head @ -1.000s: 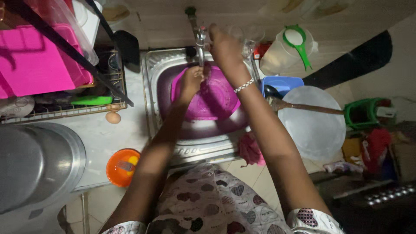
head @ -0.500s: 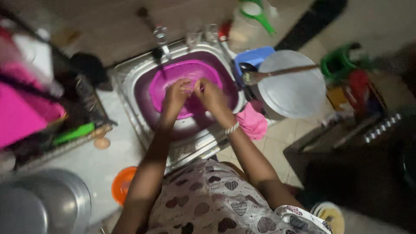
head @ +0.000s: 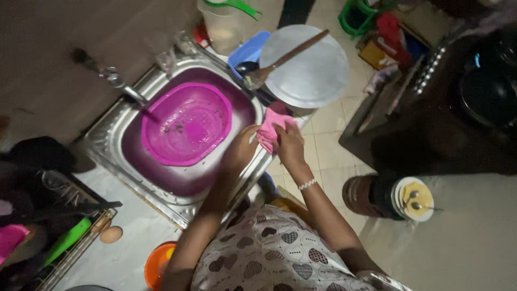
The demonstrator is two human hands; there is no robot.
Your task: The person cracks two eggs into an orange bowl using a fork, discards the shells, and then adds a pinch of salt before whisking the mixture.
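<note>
Both hands (head: pixel 269 143) left the magenta basin (head: pixel 186 129), gripping a pink cloth (head: pixel 272 121).

Left hand (head: pixel 240 146) and right hand (head: pixel 289 144) gripping pink cloth (head: pixel 272 126) — sink (head: pixel 161 188) rim, magenta basin (head: pixel 186 131) beside

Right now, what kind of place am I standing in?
Most likely a home kitchen, at the washing-up spot. A steel sink with a tap holds a pink basin, a dish rack stands beside it, and both hands grip a pink cloth at the rim.
</note>
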